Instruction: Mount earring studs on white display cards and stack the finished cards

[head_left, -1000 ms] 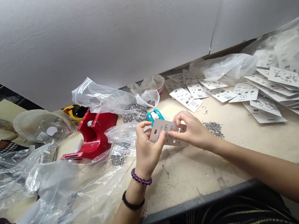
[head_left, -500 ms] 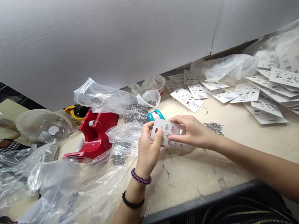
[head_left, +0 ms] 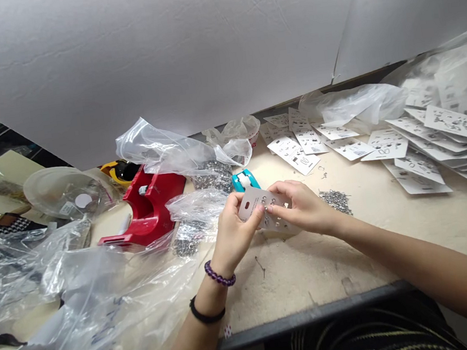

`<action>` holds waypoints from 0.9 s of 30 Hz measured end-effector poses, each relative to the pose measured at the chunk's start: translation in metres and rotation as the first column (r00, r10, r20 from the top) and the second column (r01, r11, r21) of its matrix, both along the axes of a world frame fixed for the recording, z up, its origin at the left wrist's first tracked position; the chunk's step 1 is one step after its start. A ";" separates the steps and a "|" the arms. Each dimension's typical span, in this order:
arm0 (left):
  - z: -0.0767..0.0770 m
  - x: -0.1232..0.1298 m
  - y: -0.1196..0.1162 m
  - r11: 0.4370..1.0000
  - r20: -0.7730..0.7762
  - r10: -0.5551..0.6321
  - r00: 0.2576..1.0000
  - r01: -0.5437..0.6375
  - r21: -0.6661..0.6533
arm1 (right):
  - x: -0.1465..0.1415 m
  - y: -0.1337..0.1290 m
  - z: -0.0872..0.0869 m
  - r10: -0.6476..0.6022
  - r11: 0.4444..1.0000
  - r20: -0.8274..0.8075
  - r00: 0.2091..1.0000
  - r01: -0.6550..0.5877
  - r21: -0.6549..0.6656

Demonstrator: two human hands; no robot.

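Note:
Between both hands a white earring card (head_left: 250, 203) with a hang slot and several small metal earrings is held above the table. My left hand (head_left: 236, 226) is closed on its left end, thumb on the front near the earrings. My right hand (head_left: 301, 206) grips the right part, its thumb pressing close to the left thumb at an earring. The fingers behind the card are hidden. Just beyond the card lies a teal object (head_left: 245, 180) with a white middle. A pile of small metal pieces (head_left: 335, 202) lies beside my right wrist.
A red tape dispenser (head_left: 148, 208) stands to the left, with clear plastic bags (head_left: 107, 321) spread in front. More metal pieces (head_left: 212, 177) lie in bags behind. Several filled earring cards (head_left: 387, 145) are heaped at the right. The table's dark front edge (head_left: 318, 311) runs near me.
The card has tilted slightly, and my left thumb has slid right across its front to meet my right thumb at the earrings. Both hands keep their hold.

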State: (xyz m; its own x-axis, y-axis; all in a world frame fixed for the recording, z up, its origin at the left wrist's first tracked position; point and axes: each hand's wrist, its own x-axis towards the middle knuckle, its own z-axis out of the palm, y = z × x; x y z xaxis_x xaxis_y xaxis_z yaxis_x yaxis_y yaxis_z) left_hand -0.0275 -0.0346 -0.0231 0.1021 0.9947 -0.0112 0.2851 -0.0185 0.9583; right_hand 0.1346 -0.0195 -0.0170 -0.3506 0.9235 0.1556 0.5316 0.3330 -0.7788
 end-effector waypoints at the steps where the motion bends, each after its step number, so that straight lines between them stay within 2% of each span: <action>1: 0.001 -0.001 0.000 1.000 -0.010 -0.006 1.000 0.006 -0.002 | 0.000 -0.001 0.001 -0.003 1.000 0.008 1.000 0.002 0.019; 8: 0.008 -0.009 0.002 0.992 -0.046 -0.127 0.991 0.127 0.004 | 0.001 -0.002 0.004 0.064 0.996 0.037 0.997 -0.067 0.063; 13: 0.009 -0.007 -0.001 0.993 -0.095 -0.054 0.994 0.064 0.099 | -0.003 -0.003 0.007 0.057 0.991 0.074 0.996 -0.066 0.120; 15: 0.008 -0.009 0.001 0.991 -0.058 0.021 0.998 -0.013 0.136 | -0.002 -0.001 0.011 0.051 0.975 0.056 0.997 -0.062 0.215; 17: 0.009 -0.014 0.007 0.962 0.064 0.179 0.982 -0.188 0.199 | 0.001 0.002 0.015 0.014 0.946 -0.014 1.000 -0.009 0.325; 19: 0.010 -0.022 0.015 0.873 0.266 0.363 0.893 -0.426 0.238 | 0.006 0.007 0.017 -0.073 0.926 -0.111 0.991 0.109 0.361; 21: 0.012 -0.031 0.022 0.787 0.445 0.459 0.769 -0.584 0.199 | 0.009 0.012 0.015 -0.131 0.952 -0.125 0.984 0.160 0.262; 22: 0.012 -0.034 0.024 0.773 0.500 0.475 0.724 -0.615 0.157 | 0.010 0.015 0.013 -0.120 0.973 -0.086 0.989 0.134 0.187; 24: 0.014 -0.037 0.027 0.787 0.549 0.485 0.680 -0.614 0.065 | 0.008 0.020 0.006 -0.032 0.998 0.037 0.999 0.030 0.062; 27: 0.016 -0.035 0.026 0.827 0.582 0.468 0.665 -0.562 -0.024 | 0.002 0.025 -0.003 0.054 0.998 0.179 0.982 -0.056 0.007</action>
State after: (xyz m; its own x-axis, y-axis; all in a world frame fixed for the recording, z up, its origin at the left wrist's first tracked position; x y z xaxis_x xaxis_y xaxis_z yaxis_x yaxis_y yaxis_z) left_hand -0.0627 -0.0084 -0.0072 -0.4855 0.8738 0.0264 -0.2723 -0.1799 0.9452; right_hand 0.1364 0.0054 -0.0196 -0.4240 0.9005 0.0965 0.6422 0.3741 -0.6691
